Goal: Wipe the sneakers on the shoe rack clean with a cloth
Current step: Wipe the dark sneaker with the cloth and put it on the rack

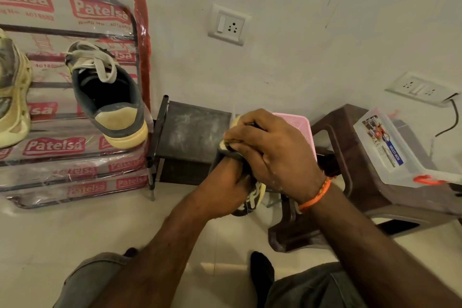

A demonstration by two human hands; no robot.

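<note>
A grey and cream sneaker (251,197) is held in mid-air at the centre, mostly hidden by both hands. My left hand (225,190) reaches into its opening and holds it from inside. My right hand (270,147) grips a dark cloth (231,151) bunched against the shoe's cream sole edge. A matching sneaker (110,97) with white laces stands on the plastic-wrapped shoe rack (75,152) at the left, heel toward me. Another cream sneaker (12,97) sits at the rack's far left, cut by the frame edge.
A small dark rack (190,132) stands beside the shoe rack against the wall. A brown plastic stool (350,182) at the right carries a clear plastic box (390,145). A pink basket (297,127) shows behind my right hand. My knees are at the bottom.
</note>
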